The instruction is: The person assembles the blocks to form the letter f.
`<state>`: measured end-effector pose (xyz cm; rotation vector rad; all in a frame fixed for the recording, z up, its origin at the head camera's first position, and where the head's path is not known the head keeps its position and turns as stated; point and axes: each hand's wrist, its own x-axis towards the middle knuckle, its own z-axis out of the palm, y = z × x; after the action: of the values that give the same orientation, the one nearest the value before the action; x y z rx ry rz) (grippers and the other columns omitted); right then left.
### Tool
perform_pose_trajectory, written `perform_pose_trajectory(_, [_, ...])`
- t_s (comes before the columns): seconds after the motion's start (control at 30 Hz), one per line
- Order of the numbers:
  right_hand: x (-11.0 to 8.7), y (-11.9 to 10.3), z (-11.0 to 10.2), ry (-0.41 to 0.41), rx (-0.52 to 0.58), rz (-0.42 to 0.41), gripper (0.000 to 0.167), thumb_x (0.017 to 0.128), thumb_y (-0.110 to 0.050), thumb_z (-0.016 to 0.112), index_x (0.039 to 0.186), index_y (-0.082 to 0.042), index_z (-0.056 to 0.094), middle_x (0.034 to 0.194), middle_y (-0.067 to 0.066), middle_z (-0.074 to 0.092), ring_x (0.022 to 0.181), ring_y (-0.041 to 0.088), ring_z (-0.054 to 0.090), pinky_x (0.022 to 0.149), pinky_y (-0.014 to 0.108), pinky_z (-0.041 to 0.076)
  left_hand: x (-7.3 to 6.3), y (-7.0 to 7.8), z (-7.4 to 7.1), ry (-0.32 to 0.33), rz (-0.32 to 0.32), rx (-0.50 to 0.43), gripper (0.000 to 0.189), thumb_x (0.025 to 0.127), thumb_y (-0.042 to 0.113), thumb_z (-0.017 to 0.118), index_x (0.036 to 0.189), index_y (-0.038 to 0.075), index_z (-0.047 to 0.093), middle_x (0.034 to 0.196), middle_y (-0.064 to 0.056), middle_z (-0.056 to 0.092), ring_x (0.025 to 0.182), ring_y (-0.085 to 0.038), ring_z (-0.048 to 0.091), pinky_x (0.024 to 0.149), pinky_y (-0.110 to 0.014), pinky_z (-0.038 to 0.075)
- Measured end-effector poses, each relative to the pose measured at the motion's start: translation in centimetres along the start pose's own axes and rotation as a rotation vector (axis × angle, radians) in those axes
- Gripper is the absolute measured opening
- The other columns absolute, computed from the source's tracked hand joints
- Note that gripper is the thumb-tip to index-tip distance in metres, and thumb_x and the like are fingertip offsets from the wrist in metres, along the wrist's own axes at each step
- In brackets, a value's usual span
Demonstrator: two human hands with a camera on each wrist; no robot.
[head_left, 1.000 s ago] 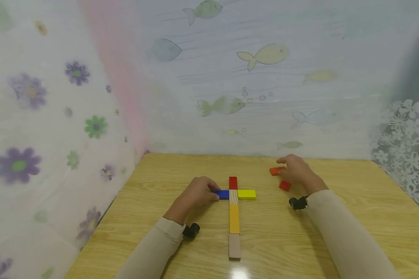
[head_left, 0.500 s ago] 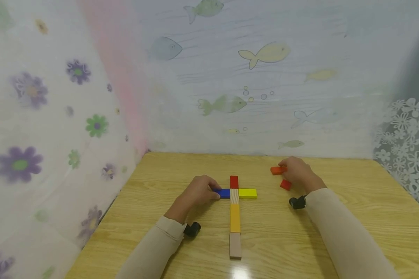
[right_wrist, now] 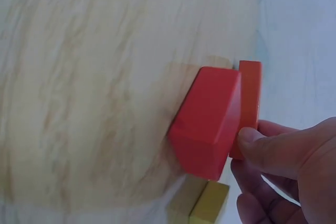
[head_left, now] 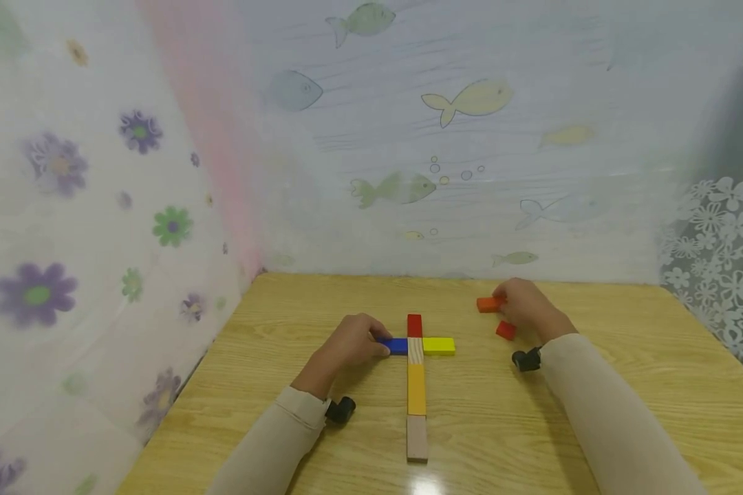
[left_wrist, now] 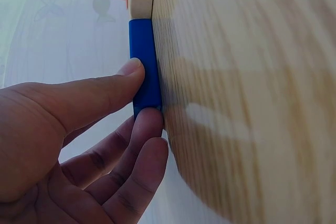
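My left hand (head_left: 349, 338) pinches the outer end of a blue block (head_left: 398, 346), thumb on one long side and a fingertip at its end, as the left wrist view shows. The block's other end meets a pale wood-grain block (head_left: 415, 350) in a cross of blocks lying flat. To the far right, my right hand (head_left: 528, 304) pinches an orange block (right_wrist: 251, 90) between thumb and fingers, close over the table. Beside it sits a small red block (right_wrist: 207, 108), which hides part of the orange one in the right wrist view.
The cross also has a dark red block (head_left: 414, 325) at its top, a yellow block (head_left: 438, 346) as right arm, then an amber block (head_left: 416, 389) and a light brown block (head_left: 417, 438) below. A fish-printed wall (head_left: 371, 240) borders the wooden table's (head_left: 322, 295) far edge.
My right hand's raised index finger has come down and its fingers have closed on the orange block, which has turned slightly. The left hand and the cross stay in place.
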<state>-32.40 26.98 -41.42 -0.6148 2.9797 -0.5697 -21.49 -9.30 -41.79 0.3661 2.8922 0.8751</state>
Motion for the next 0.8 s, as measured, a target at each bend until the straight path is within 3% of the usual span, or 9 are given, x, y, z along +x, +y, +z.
perform_pose_trajectory(0.23, [0.5,-1.1,-0.4,0.012,0.002,-0.014,0.035,0.095,0.003,0.058,0.128,0.008,0.067,0.132,0.029,0.065,0.124,0.047,0.058,0.108,0.061,0.045,0.0,0.0,-0.2,0.002,-0.005,0.009,0.022,0.091,0.021,0.082,0.112,0.017,0.081,0.108,0.001,0.075,0.100,-0.017,0.065,0.086,-0.038,0.056])
perform_pose_trajectory(0.8, [2.1,-4.5,0.0,0.028,0.051,-0.091,0.031,0.095,0.001,0.066,0.125,0.004,0.071,0.128,0.025,0.069,0.119,0.043,0.063,0.103,0.055,0.051,0.0,-0.1,0.0,0.000,0.003,0.004,0.023,0.090,0.021,0.083,0.113,0.018,0.081,0.110,0.002,0.076,0.100,-0.017,0.067,0.084,-0.036,0.057])
